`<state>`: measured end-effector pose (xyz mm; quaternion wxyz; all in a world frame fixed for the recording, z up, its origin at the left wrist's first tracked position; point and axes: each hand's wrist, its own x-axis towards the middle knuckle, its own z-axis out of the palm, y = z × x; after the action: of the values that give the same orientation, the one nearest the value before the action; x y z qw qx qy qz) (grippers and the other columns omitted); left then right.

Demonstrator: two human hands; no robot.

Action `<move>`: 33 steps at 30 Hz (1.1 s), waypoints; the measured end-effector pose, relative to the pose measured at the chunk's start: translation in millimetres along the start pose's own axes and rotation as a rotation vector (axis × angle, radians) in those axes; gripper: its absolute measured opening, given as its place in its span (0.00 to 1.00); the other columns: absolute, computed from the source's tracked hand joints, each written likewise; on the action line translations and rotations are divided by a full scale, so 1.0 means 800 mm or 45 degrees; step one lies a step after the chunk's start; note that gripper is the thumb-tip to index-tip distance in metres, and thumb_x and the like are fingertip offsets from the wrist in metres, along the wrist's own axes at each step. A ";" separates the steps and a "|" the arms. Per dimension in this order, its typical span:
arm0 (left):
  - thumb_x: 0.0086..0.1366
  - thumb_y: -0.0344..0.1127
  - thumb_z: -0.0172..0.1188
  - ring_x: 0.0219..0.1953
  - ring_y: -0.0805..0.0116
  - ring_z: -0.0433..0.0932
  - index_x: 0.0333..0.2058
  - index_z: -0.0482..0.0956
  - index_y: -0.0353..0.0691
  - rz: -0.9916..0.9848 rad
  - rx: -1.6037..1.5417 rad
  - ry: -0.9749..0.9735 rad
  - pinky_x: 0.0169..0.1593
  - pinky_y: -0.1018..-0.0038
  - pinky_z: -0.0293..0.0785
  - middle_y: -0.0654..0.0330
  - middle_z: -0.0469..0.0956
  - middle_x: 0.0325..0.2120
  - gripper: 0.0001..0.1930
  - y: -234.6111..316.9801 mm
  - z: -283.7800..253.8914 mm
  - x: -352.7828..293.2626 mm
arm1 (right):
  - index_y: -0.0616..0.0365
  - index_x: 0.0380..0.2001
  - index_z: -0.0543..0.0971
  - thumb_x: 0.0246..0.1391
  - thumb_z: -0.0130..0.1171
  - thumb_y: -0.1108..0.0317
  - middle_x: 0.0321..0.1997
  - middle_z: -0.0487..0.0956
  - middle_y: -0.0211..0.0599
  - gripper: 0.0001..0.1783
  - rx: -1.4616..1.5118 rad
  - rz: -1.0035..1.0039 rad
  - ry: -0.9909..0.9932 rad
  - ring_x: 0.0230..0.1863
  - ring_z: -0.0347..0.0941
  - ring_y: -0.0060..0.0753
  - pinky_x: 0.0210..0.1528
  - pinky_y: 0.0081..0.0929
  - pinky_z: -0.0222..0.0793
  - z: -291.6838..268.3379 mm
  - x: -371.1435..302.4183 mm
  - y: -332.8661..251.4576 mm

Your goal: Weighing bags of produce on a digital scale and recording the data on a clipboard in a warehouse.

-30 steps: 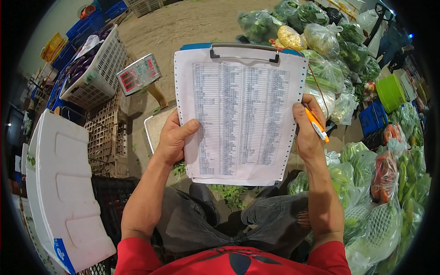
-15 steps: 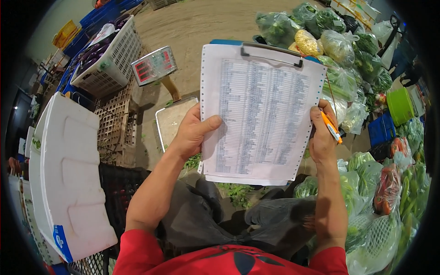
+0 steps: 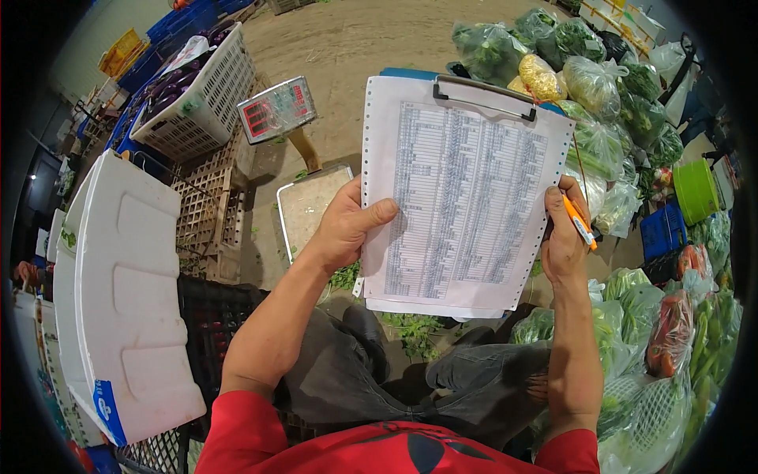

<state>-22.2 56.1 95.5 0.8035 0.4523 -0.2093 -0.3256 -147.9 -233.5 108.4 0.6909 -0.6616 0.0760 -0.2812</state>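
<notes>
A blue clipboard (image 3: 401,73) with a dark metal clip bears several sheets of paper (image 3: 466,205), the top one printed with a dense table and punched along its side edges. My left hand (image 3: 347,225) grips its left edge, thumb on top of the sheets and fingers underneath. On the opposite edge my right hand (image 3: 565,237) is closed round the board. An orange-and-white pen (image 3: 580,223) is tucked in that same hand, slanting outward past the fingers. The clipboard is tilted a little, held above my lap.
A platform scale (image 3: 316,189) with a display head (image 3: 276,109) stands ahead. To the left are a white foam box (image 3: 138,300), a crate (image 3: 207,99) of eggplants and stacked pallets (image 3: 209,209). Bagged vegetables (image 3: 620,316) crowd the right, near a green tub (image 3: 695,193).
The whole scene, clipboard and hands included, has shifted slightly to the right in view. My grip on the clipboard and the pen is the same.
</notes>
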 end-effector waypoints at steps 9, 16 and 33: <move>0.63 0.36 0.69 0.48 0.66 0.81 0.58 0.71 0.34 0.001 0.018 0.001 0.51 0.67 0.80 0.54 0.80 0.50 0.28 -0.002 -0.001 0.001 | 0.64 0.46 0.75 0.67 0.54 0.58 0.40 0.78 0.29 0.17 -0.022 -0.003 -0.015 0.40 0.69 0.18 0.48 0.19 0.64 -0.002 0.002 -0.001; 0.63 0.37 0.70 0.49 0.66 0.80 0.59 0.70 0.35 -0.016 0.012 -0.002 0.52 0.67 0.79 0.55 0.79 0.50 0.29 -0.001 0.001 0.002 | 0.64 0.45 0.75 0.68 0.54 0.59 0.40 0.78 0.29 0.17 0.006 0.020 0.012 0.41 0.69 0.18 0.49 0.19 0.65 -0.001 0.001 0.001; 0.63 0.36 0.69 0.50 0.65 0.80 0.59 0.70 0.34 -0.004 -0.021 -0.029 0.53 0.66 0.78 0.54 0.79 0.51 0.29 -0.002 0.001 0.002 | 0.61 0.46 0.73 0.67 0.57 0.60 0.43 0.78 0.29 0.15 0.079 0.050 -0.043 0.44 0.72 0.19 0.51 0.21 0.68 -0.005 0.003 0.002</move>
<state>-21.8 53.7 94.5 0.8042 0.4422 -0.2151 -0.3337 -147.7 -238.3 107.1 0.7177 -0.6429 0.0687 -0.2586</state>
